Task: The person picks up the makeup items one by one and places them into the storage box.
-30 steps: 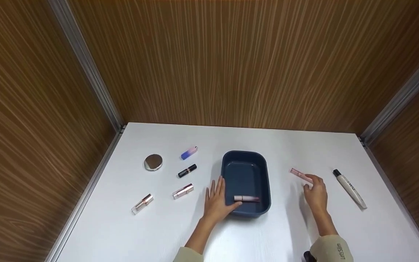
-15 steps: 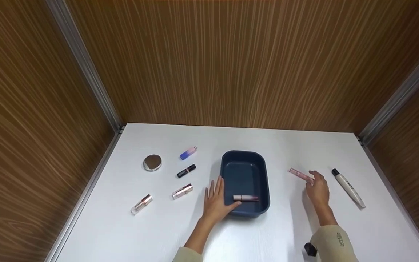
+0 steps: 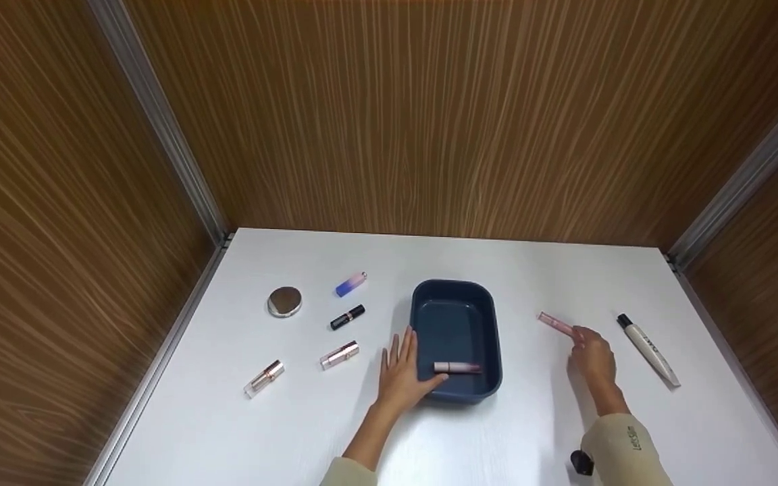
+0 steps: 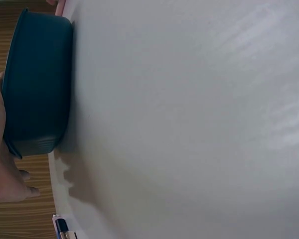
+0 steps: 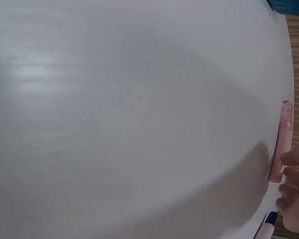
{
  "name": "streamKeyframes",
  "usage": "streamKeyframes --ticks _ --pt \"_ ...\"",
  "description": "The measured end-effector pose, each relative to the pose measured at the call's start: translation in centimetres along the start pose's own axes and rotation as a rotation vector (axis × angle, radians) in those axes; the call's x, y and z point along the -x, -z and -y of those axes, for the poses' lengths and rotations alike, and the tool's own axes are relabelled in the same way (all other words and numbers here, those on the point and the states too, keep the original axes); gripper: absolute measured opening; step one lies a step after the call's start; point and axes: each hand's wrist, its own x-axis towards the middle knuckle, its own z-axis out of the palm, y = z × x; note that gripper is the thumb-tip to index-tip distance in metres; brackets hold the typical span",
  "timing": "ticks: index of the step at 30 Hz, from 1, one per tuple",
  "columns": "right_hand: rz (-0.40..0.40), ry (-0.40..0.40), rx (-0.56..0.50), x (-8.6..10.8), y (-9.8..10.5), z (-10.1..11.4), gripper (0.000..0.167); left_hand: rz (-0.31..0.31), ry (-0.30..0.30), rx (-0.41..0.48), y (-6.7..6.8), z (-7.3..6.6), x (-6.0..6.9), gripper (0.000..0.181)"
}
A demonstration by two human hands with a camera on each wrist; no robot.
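A dark blue rectangular bin [image 3: 453, 324] stands mid-table, with a pale pink-and-mauve lip gloss tube [image 3: 457, 368] lying inside at its near end. My left hand [image 3: 400, 383] rests on the bin's near left corner, fingers straight and spread along the side, thumb over the rim; the left wrist view shows the hand [image 4: 0, 164] at the bin's rim [image 4: 12, 74]. To the right, my right hand [image 3: 593, 354] pinches the near end of a pink lip gloss tube [image 3: 555, 322]. In the right wrist view this pink tube [image 5: 284, 134] lies along the tabletop, its lower part at the fingertips.
Left of the bin lie a round compact [image 3: 285, 302], a blue-pink lipstick [image 3: 350, 284], a black lipstick [image 3: 347, 317] and two rose-gold clear-ended lipsticks [image 3: 340, 355]. A white black-capped squeeze tube [image 3: 649, 349] lies far right. Wood-grain panels [image 3: 429, 121] enclose the table.
My right hand shifted slightly right and nearer, and its fingers have closed on the pink lip gloss tube's near end. The left hand and bin have stayed put.
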Motion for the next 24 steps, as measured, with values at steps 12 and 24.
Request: streamKeyframes --ticks 12,24 --pt "-0.059 -0.004 0.020 0.1 -1.0 -0.1 0.033 0.019 0.008 -0.020 0.1 -0.1 0.1 0.102" --pt "-0.139 -0.012 0.015 -0.1 -2.1 0.3 0.034 0.010 0.008 -0.017 0.0 0.0 0.0 0.102"
